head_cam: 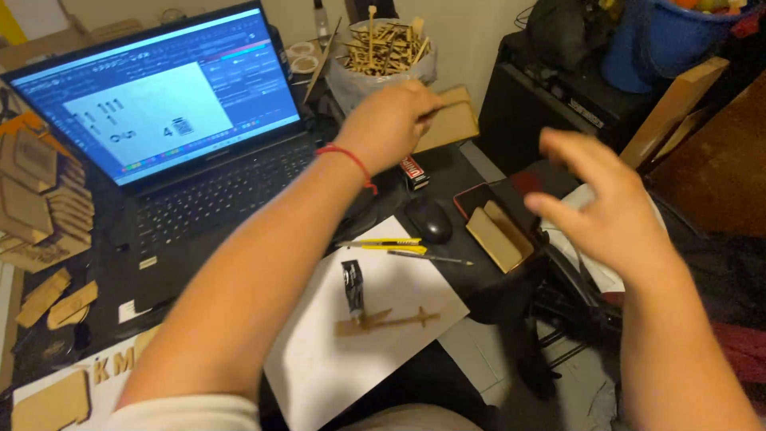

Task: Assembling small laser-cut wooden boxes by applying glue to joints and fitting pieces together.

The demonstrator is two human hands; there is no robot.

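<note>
Left hand (388, 124) pinches thin wooden piece (449, 120) above desk (447, 172), lifted clear of laptop (159, 120). Right hand (602, 203) spread, empty, hovering beside.

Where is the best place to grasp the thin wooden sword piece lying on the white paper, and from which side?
Probably pinch the wooden sword piece from above at its wider handle end, left of the black tube. It lies flat on the white paper, so fingertips must catch its edges.
</note>
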